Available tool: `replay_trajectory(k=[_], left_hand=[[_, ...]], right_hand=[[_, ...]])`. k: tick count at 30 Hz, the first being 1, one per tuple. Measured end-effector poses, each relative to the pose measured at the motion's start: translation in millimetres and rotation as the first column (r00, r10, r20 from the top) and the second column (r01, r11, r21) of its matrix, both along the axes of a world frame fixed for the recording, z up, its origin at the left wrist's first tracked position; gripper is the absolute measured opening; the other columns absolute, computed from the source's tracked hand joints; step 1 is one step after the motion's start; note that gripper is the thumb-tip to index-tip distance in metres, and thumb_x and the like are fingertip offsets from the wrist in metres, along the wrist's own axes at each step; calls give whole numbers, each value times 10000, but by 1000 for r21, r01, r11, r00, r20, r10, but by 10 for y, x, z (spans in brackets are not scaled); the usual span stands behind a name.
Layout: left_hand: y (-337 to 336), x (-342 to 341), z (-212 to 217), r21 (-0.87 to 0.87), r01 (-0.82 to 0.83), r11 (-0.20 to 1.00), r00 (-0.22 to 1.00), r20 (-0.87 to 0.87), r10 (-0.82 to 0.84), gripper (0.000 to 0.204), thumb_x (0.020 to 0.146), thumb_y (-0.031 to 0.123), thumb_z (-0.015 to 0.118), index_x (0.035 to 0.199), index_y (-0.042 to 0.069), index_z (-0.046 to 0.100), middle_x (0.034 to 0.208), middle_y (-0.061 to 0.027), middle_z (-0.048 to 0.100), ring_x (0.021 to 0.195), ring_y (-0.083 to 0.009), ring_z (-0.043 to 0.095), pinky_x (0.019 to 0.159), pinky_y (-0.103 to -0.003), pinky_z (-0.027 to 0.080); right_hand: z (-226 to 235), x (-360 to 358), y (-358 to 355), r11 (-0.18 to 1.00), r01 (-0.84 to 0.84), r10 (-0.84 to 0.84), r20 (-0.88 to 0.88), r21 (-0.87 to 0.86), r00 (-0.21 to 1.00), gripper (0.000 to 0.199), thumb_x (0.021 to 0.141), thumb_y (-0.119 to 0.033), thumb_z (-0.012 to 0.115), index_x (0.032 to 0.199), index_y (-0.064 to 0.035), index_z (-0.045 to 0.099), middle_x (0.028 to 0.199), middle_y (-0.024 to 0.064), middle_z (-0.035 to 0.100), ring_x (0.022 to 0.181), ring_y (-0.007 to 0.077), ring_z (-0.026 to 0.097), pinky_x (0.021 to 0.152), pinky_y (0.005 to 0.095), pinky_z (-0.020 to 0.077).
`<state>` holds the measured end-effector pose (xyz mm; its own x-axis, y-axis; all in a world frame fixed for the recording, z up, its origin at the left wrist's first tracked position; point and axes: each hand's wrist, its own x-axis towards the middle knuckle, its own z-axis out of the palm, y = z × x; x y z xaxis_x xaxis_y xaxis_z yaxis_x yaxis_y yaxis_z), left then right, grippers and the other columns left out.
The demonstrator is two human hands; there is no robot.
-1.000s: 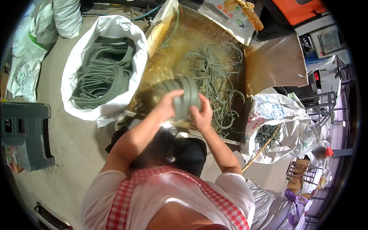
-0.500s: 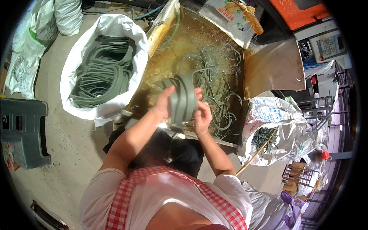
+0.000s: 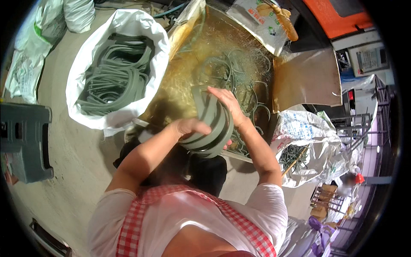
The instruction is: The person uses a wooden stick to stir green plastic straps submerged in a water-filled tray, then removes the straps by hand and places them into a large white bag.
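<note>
Both my hands hold a thick stack of grey-green rubber rings point(image 3: 210, 124) in front of my chest. My left hand point(image 3: 190, 127) grips the stack's near side from the left. My right hand point(image 3: 226, 102) presses on its far top edge. Beyond the stack lies a shallow brass-coloured tray point(image 3: 188, 73) with several loose grey-green rings point(image 3: 239, 81) scattered in it. To the left stands an open white sack point(image 3: 85, 115) filled with more of the same rings point(image 3: 115, 77).
A grey plastic stool point(image 3: 25, 145) stands on the concrete floor at the left. A printed white sack point(image 3: 299, 145) with scrap strips sits at the right. A brown sheet point(image 3: 306, 79) leans behind the tray. More bags lie at the top left.
The stack has come nearer to me and lower, away from the tray. My right hand has shifted from its side onto its top edge, and my left hand has wrapped round its front.
</note>
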<state>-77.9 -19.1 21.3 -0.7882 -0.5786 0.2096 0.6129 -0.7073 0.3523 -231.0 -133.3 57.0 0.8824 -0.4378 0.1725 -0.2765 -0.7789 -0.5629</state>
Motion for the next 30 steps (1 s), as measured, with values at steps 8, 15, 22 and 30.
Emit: replay_trajectory(k=[8,15,22,30], left_hand=[[130,118,92,-24,115,993,976,-185,-118,910,605,215,680,1372,-27,253,1194,-307,488,1112,-403,506,999,-496,338],[292,220,242,53,108,993,976,-194,-96,922,577,243,693,1340,-63,276,1144,-310,508,1034,-395,554,917,-463,440],[278,236,252,88,37,995,969,-246,-15,899,606,314,703,1333,-39,307,1181,-318,471,1079,-390,525,878,-461,478],[60,217,-206,116,-306,945,950,-28,311,823,745,484,623,1345,8,322,1283,-207,446,1174,-324,451,979,-445,378]], right_hand=[[249,-1,48,996,-83,87,-200,29,976,592,632,-234,708,1148,-76,465,1275,177,427,1191,349,385,967,427,327],[430,-3,115,918,-94,242,-358,385,902,880,580,-254,744,1308,-57,290,1359,197,344,1261,347,319,1024,428,297],[214,-57,131,890,151,36,-395,431,918,656,630,-210,722,1193,-26,438,1073,151,535,1016,274,530,898,351,405],[-122,-157,16,913,68,30,-233,402,972,535,691,-98,682,1172,-31,458,1060,94,552,996,196,527,879,304,422]])
